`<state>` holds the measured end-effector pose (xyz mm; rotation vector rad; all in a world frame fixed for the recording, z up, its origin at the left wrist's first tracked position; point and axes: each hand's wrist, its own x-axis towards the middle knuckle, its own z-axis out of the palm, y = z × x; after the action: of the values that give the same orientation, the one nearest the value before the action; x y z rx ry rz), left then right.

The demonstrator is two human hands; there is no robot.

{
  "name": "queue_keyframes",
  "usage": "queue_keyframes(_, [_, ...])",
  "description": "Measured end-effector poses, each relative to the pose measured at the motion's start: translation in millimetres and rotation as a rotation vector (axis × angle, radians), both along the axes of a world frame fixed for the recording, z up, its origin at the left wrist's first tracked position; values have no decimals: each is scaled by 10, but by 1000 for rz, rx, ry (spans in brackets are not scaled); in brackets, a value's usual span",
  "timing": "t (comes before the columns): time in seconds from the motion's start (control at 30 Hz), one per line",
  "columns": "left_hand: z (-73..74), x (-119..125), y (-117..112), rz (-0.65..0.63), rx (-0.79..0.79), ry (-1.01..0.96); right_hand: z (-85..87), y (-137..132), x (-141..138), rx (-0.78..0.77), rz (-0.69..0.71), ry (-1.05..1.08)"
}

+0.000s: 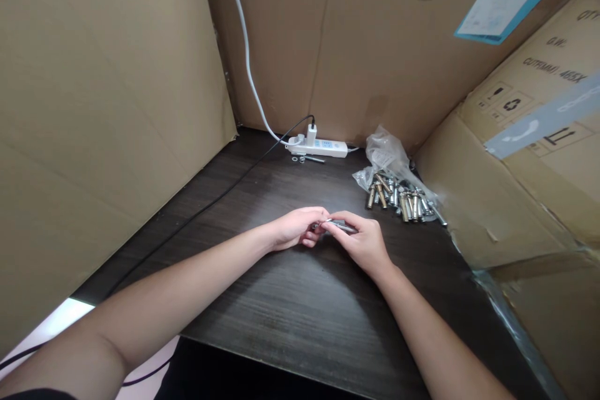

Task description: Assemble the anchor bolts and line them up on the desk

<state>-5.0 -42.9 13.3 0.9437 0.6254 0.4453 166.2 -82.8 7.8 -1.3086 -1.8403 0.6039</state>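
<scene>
Dark wood-grained counter (281,306) spreads beneath both forearms. Above its middle, the left hand (299,229) and the right hand (363,240) meet around a slim, silver, metal bolt-like piece (345,227). The right fingers pinch it between thumb and forefinger; the left fingers curl in around its left end, hiding much of that end. Being slim and probably smooth, the piece could slip if either pinch loosens, then roll across the counter. Farther right lies a heap of silver and brassy metal bolts (407,201), spilling from a clear, crumpled plastic bag (388,150); a dropped part that rolled there would be hard to pick out. A thin black cable (225,194) slants across on the left, where a snagging forearm might tug the white power strip (330,149) at the far side. Small loose silver hardware (313,159) lies just before the strip, easily knocked under it.
</scene>
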Motion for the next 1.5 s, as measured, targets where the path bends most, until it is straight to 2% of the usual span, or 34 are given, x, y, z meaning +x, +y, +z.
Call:
queue_keyframes(0.33, [23, 12, 1, 20, -17, 14, -39, 3, 6, 21, 7, -6])
queue_keyframes(0.47, [11, 12, 3, 8, -8, 23, -42, 4, -1, 14, 51, -5])
queue_keyframes(0.7, [5, 14, -1, -9, 5, 35, 11, -22, -8, 17, 19, -108])
queue_keyframes(0.9, [24, 26, -19, 18, 20, 41, 40, -33, 2, -9, 35, -77])
queue_keyframes(1.17, [14, 17, -14, -86, 71, 28, -3, -29, 13, -13, 69, -39])
queue_keyframes(1.5, [65, 15, -41, -102, 177, 138, 14, -36, 10, -29, 82, -34])
